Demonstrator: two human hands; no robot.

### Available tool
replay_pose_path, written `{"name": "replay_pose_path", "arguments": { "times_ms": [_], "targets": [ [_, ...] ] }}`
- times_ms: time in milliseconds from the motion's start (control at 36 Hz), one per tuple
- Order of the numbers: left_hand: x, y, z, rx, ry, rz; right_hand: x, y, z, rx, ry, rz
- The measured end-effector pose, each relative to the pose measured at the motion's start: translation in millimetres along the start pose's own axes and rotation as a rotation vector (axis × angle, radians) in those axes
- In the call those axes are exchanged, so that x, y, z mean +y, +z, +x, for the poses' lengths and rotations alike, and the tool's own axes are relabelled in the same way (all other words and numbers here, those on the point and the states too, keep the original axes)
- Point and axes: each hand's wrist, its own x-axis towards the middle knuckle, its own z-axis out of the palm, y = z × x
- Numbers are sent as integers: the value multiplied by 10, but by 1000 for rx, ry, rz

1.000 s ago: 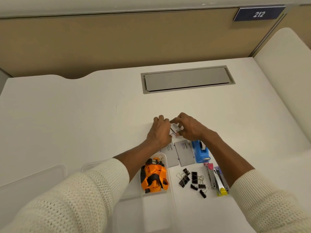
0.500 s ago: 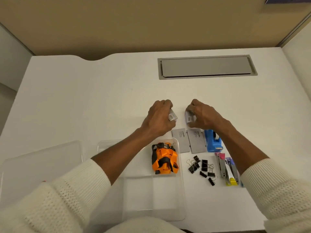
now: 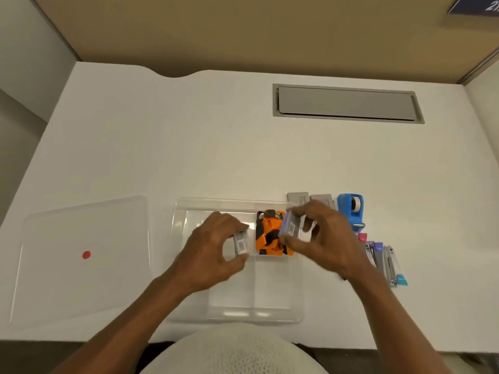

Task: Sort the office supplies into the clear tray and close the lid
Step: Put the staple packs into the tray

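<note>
The clear tray with dividers lies at the desk's front edge. Orange and black clips fill its upper right compartment. My left hand holds a small grey staple box low over the tray's middle compartment. My right hand holds a second small grey box above the orange clips. The clear lid, marked with a red dot, lies flat to the tray's left.
Right of the tray lie two flat grey boxes, a blue tape dispenser and several small staplers. A grey cable hatch sits in the desk further back. Tan partition walls close the back.
Both hands have lifted a small grey box each from the desk behind the tray and carried them toward me, over the tray. The head camera has tilted down.
</note>
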Motion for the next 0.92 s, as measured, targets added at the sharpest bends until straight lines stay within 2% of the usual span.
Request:
{"name": "replay_pose_path", "arguments": {
  "times_ms": [111, 222, 389, 583, 694, 917],
  "targets": [
    [62, 219, -207, -89, 87, 24, -62, 293, -424, -124, -14, -183],
    [154, 418, -270, -158, 178, 120, -95, 451, -771, -129, 48, -302],
    [324, 621, -178, -319, 349, 379, -158, 440, -1084, -140, 201, -311],
    [348, 834, -50, -456, 540, 692, -220, 382, -1245, -64, 321, -315],
    [426, 922, -70, -518, 505, 791, -214, 397, -1321, -45, 345, -299],
    [516, 1046, -115, -464, 366, 851, -180, 444, -1357, -76, 354, -259]
  ]
}}
